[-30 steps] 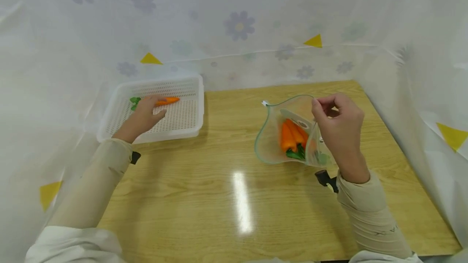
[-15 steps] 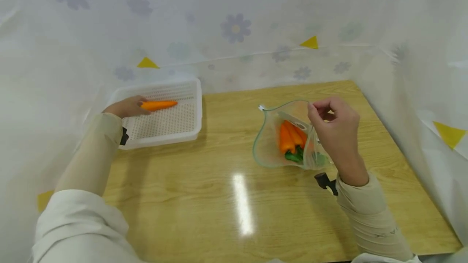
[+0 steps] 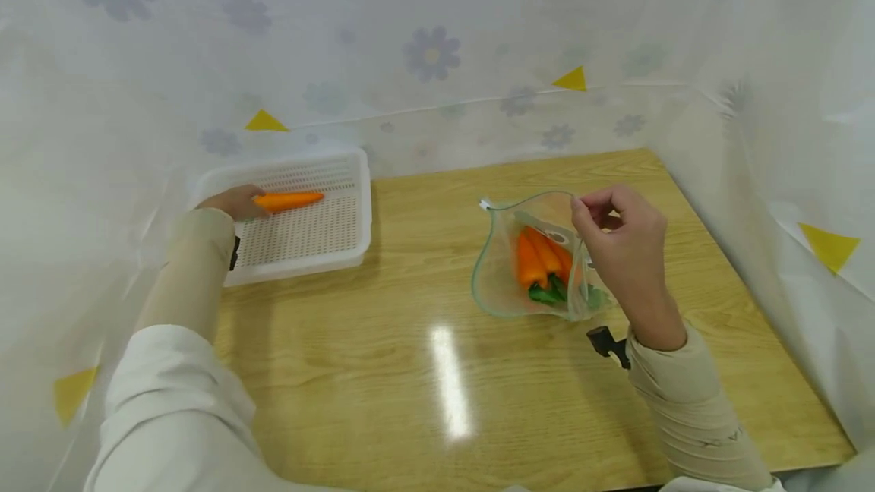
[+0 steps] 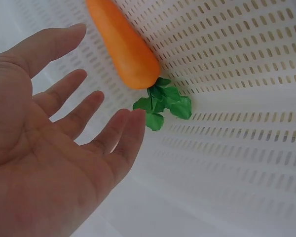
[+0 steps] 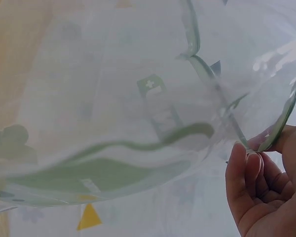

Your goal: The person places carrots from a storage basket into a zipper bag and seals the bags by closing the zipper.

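Leftward over the past second, the left hand [image 3: 239, 203] has slid from above the carrot [image 3: 290, 201] to its leafy end, while the right hand has kept its pinch on the bag [image 3: 497, 268]. From the head, the white basket [image 3: 311, 228] sits at the far left of the wooden tabletop [image 3: 369, 378], and the carrot lies inside it, its narrow tip pointing right and its other end hidden by the left hand. The bag stands to the right, its mouth gaping, with a white slider [image 3: 484, 204] at the far left of its rim. More carrots [image 3: 532, 260] are in the bag, tips toward the far side and green leaves [image 3: 547, 292] toward the near side. The right hand [image 3: 625, 245] pinches the rim at the bag's far right. Behind runs a white sheet [image 3: 307, 52] printed with pale flowers and marked with yellow triangles [image 3: 266, 121]. From the left wrist, the left hand's fingers are spread wide, palm showing, closed on nothing; the carrot's blunt end is just beside them, and whether a fingertip touches its leaves I cannot tell. From the right wrist, the thumb and fingers are narrowed onto the bag's green-edged rim, and green printing shows on the clear plastic.
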{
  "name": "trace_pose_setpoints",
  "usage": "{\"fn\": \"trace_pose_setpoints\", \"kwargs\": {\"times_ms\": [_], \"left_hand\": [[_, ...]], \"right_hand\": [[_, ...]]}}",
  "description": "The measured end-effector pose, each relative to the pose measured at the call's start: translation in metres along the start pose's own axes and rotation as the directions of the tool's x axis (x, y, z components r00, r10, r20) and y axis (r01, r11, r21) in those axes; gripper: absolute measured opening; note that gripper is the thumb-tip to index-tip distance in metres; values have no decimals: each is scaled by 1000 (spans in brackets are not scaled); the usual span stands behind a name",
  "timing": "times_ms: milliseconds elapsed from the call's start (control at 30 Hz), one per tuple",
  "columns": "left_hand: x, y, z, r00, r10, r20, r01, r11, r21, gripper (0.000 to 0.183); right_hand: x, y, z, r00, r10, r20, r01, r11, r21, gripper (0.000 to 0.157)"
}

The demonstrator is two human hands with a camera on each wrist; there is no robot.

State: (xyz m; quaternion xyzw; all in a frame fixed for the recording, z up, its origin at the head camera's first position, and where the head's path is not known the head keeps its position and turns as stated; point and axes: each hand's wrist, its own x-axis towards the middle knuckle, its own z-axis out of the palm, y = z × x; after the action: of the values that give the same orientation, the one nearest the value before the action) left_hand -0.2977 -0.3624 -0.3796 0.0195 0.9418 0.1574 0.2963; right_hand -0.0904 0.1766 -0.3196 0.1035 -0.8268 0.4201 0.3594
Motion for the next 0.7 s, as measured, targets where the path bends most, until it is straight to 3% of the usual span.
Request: {"fn": "trace_pose_setpoints", "kwargs": {"times_ms": [167,367,533,700], "left_hand": [[14,1,1,999,-34,-24,34,999,-14,72],[20,-1,12,997,-59,-45,59,998,-12,73],[30,-13,23,991,-114,-69,119,990,74,73],[37,-18,36,976,-139,-167,170,967,187,65]], "right_hand": [[-2,-6,-3,1000,4,-3,-4,1000,11,7],[-7,14,-1,1000,19,1,-19,1000,7,7],[-5,0,-2,1000,14,5,-15,1000,7,7],[-8,15,1,1000,15,8,-15,1000,7,6]]}}
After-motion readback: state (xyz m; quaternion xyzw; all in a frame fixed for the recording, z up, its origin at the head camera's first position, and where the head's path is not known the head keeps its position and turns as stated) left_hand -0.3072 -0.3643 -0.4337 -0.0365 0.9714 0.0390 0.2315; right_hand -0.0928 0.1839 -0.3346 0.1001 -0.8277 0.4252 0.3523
